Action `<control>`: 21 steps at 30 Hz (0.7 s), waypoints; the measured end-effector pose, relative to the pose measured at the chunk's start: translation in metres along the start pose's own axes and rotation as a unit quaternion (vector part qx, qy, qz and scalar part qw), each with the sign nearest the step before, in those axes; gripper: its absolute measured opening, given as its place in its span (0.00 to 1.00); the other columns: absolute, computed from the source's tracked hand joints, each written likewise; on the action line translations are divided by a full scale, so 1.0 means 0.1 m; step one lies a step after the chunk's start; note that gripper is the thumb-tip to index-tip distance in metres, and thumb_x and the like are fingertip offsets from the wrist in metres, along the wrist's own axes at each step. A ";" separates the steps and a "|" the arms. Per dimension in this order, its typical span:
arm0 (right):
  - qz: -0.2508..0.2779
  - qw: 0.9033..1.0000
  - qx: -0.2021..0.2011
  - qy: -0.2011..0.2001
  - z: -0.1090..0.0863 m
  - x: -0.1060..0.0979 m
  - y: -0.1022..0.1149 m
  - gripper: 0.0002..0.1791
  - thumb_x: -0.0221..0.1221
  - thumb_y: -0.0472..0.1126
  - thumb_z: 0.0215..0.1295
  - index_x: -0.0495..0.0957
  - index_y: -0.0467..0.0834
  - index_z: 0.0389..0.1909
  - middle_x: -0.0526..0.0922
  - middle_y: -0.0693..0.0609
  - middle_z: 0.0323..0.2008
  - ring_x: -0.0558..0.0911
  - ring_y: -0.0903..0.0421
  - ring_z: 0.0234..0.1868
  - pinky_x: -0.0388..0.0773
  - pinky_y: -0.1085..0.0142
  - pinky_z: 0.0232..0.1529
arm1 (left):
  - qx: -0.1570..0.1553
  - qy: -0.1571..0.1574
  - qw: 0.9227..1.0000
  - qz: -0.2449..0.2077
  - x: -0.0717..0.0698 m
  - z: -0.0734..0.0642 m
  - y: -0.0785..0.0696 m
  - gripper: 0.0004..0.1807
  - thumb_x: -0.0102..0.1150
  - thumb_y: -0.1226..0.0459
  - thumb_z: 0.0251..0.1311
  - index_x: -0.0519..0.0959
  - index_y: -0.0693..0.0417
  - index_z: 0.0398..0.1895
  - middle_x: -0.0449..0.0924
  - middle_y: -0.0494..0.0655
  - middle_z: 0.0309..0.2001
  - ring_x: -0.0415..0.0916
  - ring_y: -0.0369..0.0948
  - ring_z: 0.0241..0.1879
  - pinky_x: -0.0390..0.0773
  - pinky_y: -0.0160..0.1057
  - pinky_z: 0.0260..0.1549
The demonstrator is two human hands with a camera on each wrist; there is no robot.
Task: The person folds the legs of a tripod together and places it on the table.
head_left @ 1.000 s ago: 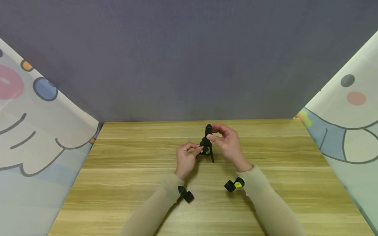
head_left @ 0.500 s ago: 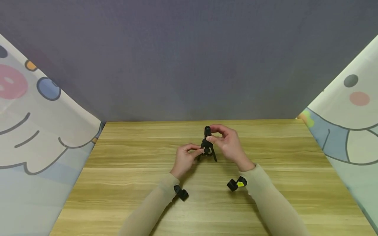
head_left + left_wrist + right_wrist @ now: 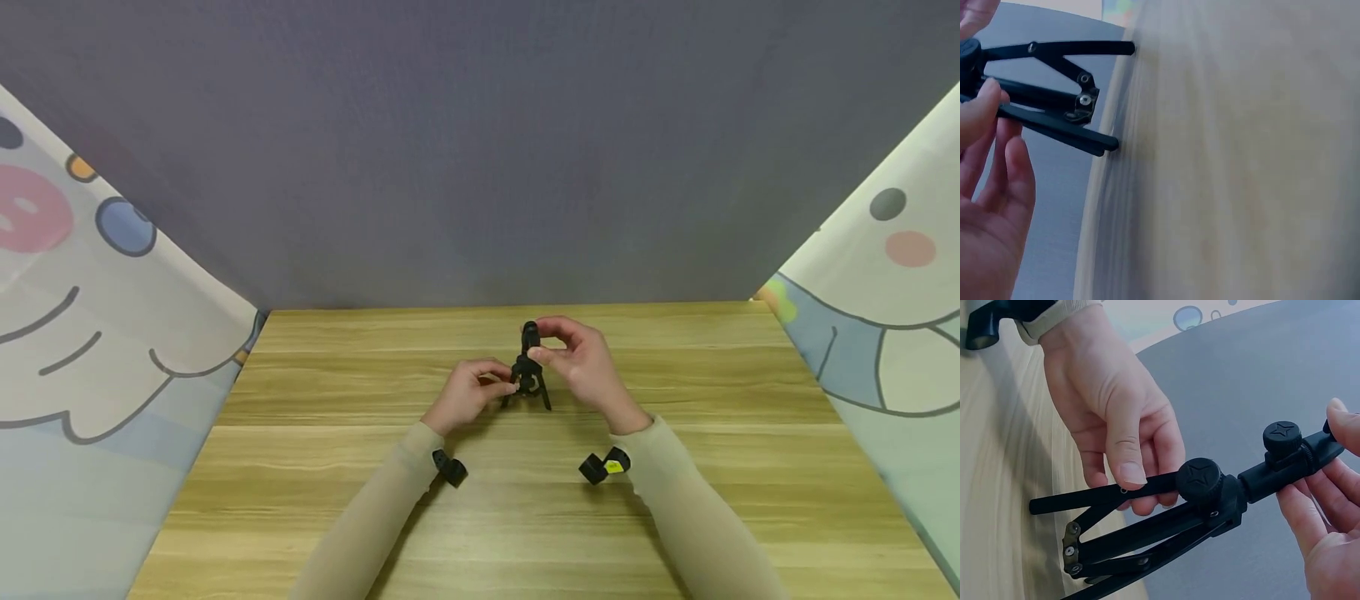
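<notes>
A small black tripod (image 3: pixel 527 365) stands upright on the wooden table with its legs spread. My left hand (image 3: pixel 463 393) pinches one of its legs (image 3: pixel 1107 495) between thumb and fingers, below a large round knob (image 3: pixel 1199 480) marked with a star. Up at the head, my right hand (image 3: pixel 588 367) grips the top of the tripod with thumb and fingertips, above a smaller star-marked knob (image 3: pixel 1282 437). The leg braces (image 3: pixel 1082 94) show unfolded in the left wrist view, and the feet come right down to the tabletop. Part of the head is hidden by the right fingers.
The wooden table (image 3: pixel 337 500) runs back to a dark grey panel (image 3: pixel 480 167). Cartoon-printed sheets (image 3: pixel 90 333) hang at both sides. A black camera (image 3: pixel 450 468) sits on the left wrist, another camera (image 3: pixel 603 465) on the right.
The tripod has turned slightly, so both near legs now show spread. My left hand and forearm have shifted a little to the left; the right hand keeps its hold and has barely moved.
</notes>
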State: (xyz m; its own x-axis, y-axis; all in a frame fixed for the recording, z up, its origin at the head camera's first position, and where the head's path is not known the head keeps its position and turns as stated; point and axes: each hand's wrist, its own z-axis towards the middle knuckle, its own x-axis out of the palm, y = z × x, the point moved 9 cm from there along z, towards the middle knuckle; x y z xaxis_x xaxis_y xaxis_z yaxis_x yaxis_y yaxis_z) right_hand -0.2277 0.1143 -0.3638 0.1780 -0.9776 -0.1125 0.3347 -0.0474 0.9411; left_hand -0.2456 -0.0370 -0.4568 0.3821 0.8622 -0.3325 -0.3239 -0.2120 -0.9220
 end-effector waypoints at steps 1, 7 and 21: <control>0.000 1.000 0.000 0.002 0.00 0.00 0.00 0.15 0.66 0.27 0.62 0.80 0.30 0.50 0.83 0.37 0.48 0.82 0.52 0.49 0.83 0.65 0.42 | 0.005 0.008 1.000 -0.005 0.01 0.01 0.00 0.06 0.69 0.69 0.60 0.87 0.57 0.40 0.86 0.47 0.40 0.82 0.40 0.41 0.82 0.39 0.41; -0.005 1.000 -0.003 0.009 -0.01 0.02 -0.01 0.15 0.67 0.29 0.62 0.80 0.33 0.50 0.83 0.40 0.48 0.82 0.47 0.49 0.84 0.63 0.40 | 0.048 0.050 0.997 -0.028 0.03 0.04 0.00 0.07 0.67 0.73 0.60 0.85 0.58 0.40 0.82 0.47 0.38 0.81 0.41 0.37 0.82 0.41 0.38; -0.009 1.000 -0.015 0.002 0.00 -0.01 0.03 0.14 0.66 0.26 0.61 0.80 0.31 0.49 0.83 0.37 0.47 0.82 0.53 0.47 0.83 0.66 0.36 | 0.051 0.047 0.995 -0.075 0.05 0.07 -0.06 0.07 0.67 0.77 0.57 0.84 0.66 0.39 0.80 0.50 0.34 0.79 0.40 0.36 0.82 0.43 0.41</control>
State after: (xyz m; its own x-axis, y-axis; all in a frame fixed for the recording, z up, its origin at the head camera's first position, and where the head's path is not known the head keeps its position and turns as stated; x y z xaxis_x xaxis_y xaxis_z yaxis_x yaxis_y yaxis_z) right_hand -0.2265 0.1149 -0.3613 0.1759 -0.9757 -0.1307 0.3660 -0.0584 0.9288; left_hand -0.2483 -0.0280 -0.4517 0.5109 0.8324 -0.2147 -0.3410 -0.0330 -0.9395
